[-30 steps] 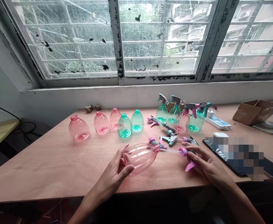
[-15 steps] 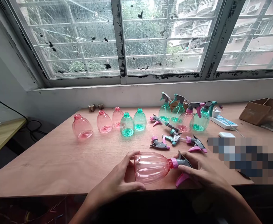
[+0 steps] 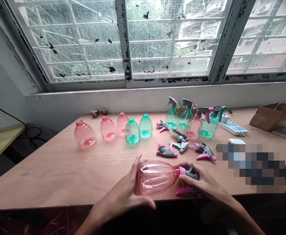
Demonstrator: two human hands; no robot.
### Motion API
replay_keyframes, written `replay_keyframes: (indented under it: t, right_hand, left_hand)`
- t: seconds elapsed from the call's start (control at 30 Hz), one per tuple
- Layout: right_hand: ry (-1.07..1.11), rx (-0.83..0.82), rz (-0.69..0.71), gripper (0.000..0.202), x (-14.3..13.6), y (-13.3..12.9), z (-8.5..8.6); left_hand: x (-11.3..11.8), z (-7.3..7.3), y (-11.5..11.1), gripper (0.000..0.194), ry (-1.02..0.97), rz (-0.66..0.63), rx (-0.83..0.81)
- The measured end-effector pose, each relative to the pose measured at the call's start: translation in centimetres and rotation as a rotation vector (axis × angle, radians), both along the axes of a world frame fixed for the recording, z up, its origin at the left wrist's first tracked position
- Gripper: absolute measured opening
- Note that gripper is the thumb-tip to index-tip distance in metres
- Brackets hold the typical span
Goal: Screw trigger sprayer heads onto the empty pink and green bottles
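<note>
A clear pink spray bottle (image 3: 156,178) lies sideways in front of me, its base to the left and its grey and pink spray head (image 3: 192,173) to the right. My right hand (image 3: 201,181) grips it around the pink collar and the head. The pink trigger (image 3: 185,190) points down toward the table edge. At the base, my left hand (image 3: 127,189) is spread, its thumb off the bottle and its fingers behind the base; whether they touch it I cannot tell. Just beyond lie several loose spray heads (image 3: 166,150) in grey, pink and teal.
Several uncapped pink and green bottles (image 3: 132,132) stand at the back left. Assembled spray bottles (image 3: 210,125) stand at the back right, near a power strip (image 3: 234,127) and a cardboard box (image 3: 271,117). The wooden table's (image 3: 59,176) front edge runs close to me.
My left hand has loosened, its thumb coming away from the bottle. My right hand has shifted left onto the collar, and the trigger has swung slightly left.
</note>
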State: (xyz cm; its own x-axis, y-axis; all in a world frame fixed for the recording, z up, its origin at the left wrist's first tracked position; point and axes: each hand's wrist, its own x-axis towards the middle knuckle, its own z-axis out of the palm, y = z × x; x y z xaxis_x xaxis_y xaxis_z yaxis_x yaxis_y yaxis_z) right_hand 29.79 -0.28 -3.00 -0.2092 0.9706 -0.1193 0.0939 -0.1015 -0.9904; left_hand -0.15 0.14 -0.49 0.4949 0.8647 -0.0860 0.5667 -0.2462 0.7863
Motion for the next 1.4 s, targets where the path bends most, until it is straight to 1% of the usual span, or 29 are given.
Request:
replay_keyframes:
  t: [0.1, 0.17, 0.2, 0.3, 0.43, 0.53, 0.67, 0.7, 0.73, 0.83, 0.87, 0.9, 1.0, 1.1, 1.17, 1.27, 1.4]
  right_hand:
    - [-0.121, 0.069, 0.000, 0.046, 0.8, 0.2, -0.5]
    - [-0.148, 0.118, 0.013, 0.043, 1.3, 0.2, -0.7]
    - [-0.137, 0.124, 0.033, 0.042, 1.5, 0.1, -0.7]
    - [-0.071, 0.084, 0.079, 0.043, 1.7, 0.0, -0.7]
    - [-0.026, 0.019, 0.075, 0.045, 1.6, -0.2, -0.6]
    - [-0.049, 0.051, 0.069, 0.044, 1.5, -0.2, -0.5]
    - [-0.091, 0.087, 0.068, 0.041, 1.5, -0.3, -0.3]
    - [-0.098, 0.086, 0.065, 0.041, 1.5, -0.3, -0.3]
    - [-0.099, 0.081, 0.068, 0.040, 1.5, -0.3, -0.3]
    - [-0.081, 0.060, 0.088, 0.041, 1.5, -0.4, -0.2]
    - [-0.078, 0.056, 0.095, 0.042, 1.5, -0.4, -0.2]
    - [-0.074, 0.057, 0.097, 0.042, 1.5, -0.4, -0.2]
    - [-0.072, 0.075, 0.096, 0.041, 1.6, -0.3, -0.5]
    - [-0.083, 0.076, 0.091, 0.043, 1.7, -0.3, -0.8]
    - [-0.085, 0.059, 0.095, 0.045, 1.7, -0.3, -0.9]
    - [-0.083, 0.039, 0.105, 0.046, 1.8, -0.4, -0.9]
    - [-0.116, 0.051, 0.099, 0.048, 2.0, -0.4, -1.0]
  left_hand:
    - [0.1, 0.0, -0.4, 0.113, -0.085, 0.002, -0.060]
    - [0.0, 0.0, -0.4, 0.103, -0.109, -0.002, -0.095]
    - [-0.1, 0.0, -0.3, 0.102, -0.109, 0.000, -0.105]
    - [-0.3, 0.0, 0.0, 0.107, -0.100, -0.010, -0.104]
    - [-0.4, -0.1, 0.1, 0.116, -0.074, -0.041, -0.063]
    - [-0.3, -0.2, 0.0, 0.117, -0.042, -0.039, -0.021]
    - [-0.3, -0.3, 0.0, 0.137, -0.009, -0.047, -0.018]
    - [-0.3, -0.2, 0.0, 0.138, -0.008, -0.046, -0.020]
    - [-0.4, -0.2, 0.0, 0.133, -0.014, -0.046, -0.023]
    - [-0.5, 0.0, -0.1, 0.109, -0.045, -0.044, -0.037]
    - [-0.5, 0.1, -0.1, 0.106, -0.048, -0.040, -0.043]
    - [-0.4, 0.3, -0.1, 0.107, -0.046, -0.038, -0.050]
    - [-0.2, 0.6, -0.2, 0.118, -0.022, -0.036, -0.052]
    - [0.0, 0.7, -0.2, 0.121, 0.003, -0.039, -0.028]
    - [0.0, 0.7, -0.2, 0.121, 0.017, -0.044, -0.015]
    - [-0.1, 0.5, -0.1, 0.126, 0.027, -0.062, -0.006]
    - [-0.4, 0.1, 0.1, 0.133, 0.010, -0.093, 0.001]
